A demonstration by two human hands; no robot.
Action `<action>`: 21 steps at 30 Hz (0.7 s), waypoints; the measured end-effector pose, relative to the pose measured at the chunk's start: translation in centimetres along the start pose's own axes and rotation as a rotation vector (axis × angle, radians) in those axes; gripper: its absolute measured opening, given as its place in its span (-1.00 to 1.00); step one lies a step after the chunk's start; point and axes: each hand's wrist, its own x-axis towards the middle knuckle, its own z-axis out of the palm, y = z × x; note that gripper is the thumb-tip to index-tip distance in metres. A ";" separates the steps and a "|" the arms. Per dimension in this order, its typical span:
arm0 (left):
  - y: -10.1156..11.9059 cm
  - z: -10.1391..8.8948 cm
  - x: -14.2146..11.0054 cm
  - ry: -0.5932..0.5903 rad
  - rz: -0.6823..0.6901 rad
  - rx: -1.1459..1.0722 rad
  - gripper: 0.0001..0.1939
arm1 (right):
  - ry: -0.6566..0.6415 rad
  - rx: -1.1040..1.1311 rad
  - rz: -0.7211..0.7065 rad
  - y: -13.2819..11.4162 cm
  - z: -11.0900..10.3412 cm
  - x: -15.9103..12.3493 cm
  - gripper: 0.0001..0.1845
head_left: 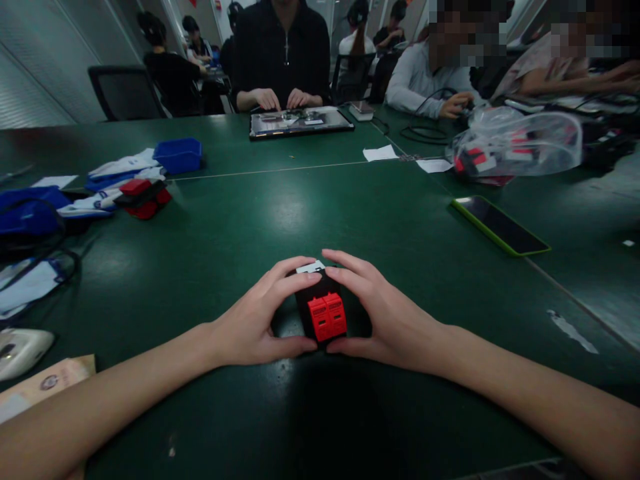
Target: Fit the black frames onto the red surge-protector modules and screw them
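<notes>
Between my two hands, a small black-and-red electrical module [327, 317] stands on the green tabletop near me. Two red blocks with small windows and printed lettering face me, set in a black housing with a pale label on top. My left hand [273, 310] curves around its left side, fingertips at the top edge and thumb at the lower front. From the right, my right hand [377, 307] mirrors this grip, with the thumb low and a finger on the top edge; its index finger reaches a little past. The module's back and underside are hidden.
To the left lie another red-and-black module [143, 195], a blue tray [179, 156] and a white mouse-like object [23, 352]. A green-edged phone [503, 225] and a clear plastic bag [545, 143] are on the right. Across the table, a person handles a flat panel [303, 127].
</notes>
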 end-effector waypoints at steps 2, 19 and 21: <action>0.1 -0.1 0.0 0.003 0.010 -0.003 -0.24 | -0.019 0.002 0.017 0.1 0.0 0.0 0.09; 0.5 -0.1 0.0 0.068 0.006 -0.019 -0.35 | -0.057 -0.039 -0.023 0.4 -0.3 0.0 0.22; 0.6 -0.1 0.0 0.070 0.021 -0.024 -0.33 | -0.062 -0.044 -0.047 0.6 -0.2 0.0 0.21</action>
